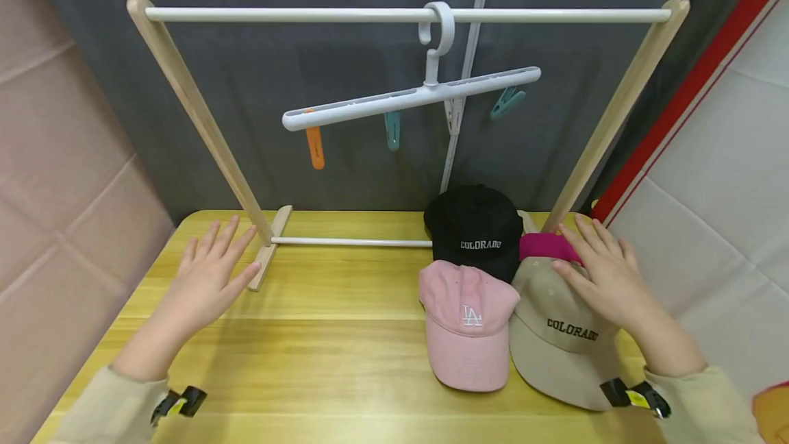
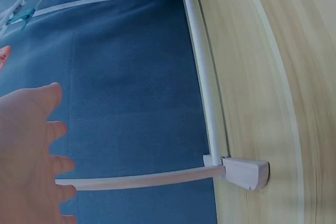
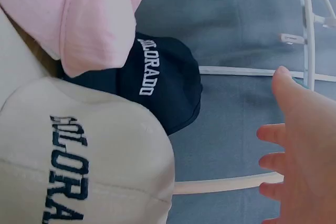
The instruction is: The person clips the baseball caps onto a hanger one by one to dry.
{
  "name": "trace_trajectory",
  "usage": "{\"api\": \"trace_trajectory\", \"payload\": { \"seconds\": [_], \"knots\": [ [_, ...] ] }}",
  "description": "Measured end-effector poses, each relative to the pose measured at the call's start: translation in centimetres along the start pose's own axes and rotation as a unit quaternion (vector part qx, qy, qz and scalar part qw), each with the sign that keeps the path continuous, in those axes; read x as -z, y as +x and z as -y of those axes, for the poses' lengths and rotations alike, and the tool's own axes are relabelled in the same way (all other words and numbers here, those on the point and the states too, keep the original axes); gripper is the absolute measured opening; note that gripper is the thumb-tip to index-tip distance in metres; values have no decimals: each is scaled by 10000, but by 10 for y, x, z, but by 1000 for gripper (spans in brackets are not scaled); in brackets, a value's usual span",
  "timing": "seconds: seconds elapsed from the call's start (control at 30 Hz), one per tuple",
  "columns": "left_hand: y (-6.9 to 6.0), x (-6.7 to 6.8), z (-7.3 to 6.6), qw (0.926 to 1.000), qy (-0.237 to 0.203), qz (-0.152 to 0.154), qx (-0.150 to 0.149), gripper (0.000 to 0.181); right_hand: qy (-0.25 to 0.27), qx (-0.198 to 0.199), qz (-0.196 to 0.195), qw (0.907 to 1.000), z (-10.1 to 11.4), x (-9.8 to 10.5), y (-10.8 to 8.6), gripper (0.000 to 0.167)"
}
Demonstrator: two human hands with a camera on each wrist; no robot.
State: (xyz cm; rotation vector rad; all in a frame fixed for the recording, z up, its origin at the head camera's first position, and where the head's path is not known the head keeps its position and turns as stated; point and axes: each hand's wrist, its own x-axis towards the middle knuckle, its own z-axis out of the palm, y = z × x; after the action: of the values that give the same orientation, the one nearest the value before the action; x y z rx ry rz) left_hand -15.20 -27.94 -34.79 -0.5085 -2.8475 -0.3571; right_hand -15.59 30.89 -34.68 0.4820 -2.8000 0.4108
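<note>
Left hand [image 1: 209, 286]: spreading its fingers wide, gripping nothing, hovering near the rack's left upright [image 1: 203, 122], which is standing just beyond it.
Right hand [image 1: 607, 286]: spreading likewise and holding nothing, hanging over the khaki COLORADO cap [image 1: 548, 348] in the head view; the right wrist view is showing a gap between them.
Khaki placement: lying crown up on the bench [image 1: 308, 362], below the right hand, its brim pointing toward the person, probably so that the lettering is facing them.
Pink LA cap [image 1: 471, 334]: lying between the hands, nearer the right one, its brim also pointing toward the person.
Black COLORADO cap [image 1: 473, 218]: sitting beyond the pink one, whose crown is covering its lower front; the overlap is seemingly keeping the group compact.
Magenta item [image 1: 545, 247]: peeking out just beside the right hand's fingers, mostly hidden; perhaps another cap.
White hanger [image 1: 431, 92]: hooking over the top rail [image 1: 296, 15], beyond and between the hands; the hook is bearing its weight, leaving the bar hanging free and slanting.
Clips: an orange clip [image 1: 316, 148] is dangling toward the left hand's side, with teal and white ones farther right, all gripping nothing visible.
Lower rod [image 1: 351, 242]: running beyond the hands, seemingly bracing the uprights.
Cap hollows: facing down, so any contents are staying hidden.
</note>
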Motion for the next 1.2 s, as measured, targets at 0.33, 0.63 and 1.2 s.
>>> {"api": "trace_trajectory", "payload": {
  "seconds": [0.33, 0.63, 1.2],
  "knots": [
    [0, -4, -13, 9994, -284, -181, -25, 60, 186, 24, -262, 9995, 14, 2, -6, 64],
    [1, -16, -28, 9981, -562, -264, -42, 61, 428, 143, -531, 9976, 23, -2, -11, 57],
    [6, -30, -62, 9905, -1306, -196, 375, 60, 1069, -382, -457, 9925, 43, -10, -18, 60]
  ]
}}
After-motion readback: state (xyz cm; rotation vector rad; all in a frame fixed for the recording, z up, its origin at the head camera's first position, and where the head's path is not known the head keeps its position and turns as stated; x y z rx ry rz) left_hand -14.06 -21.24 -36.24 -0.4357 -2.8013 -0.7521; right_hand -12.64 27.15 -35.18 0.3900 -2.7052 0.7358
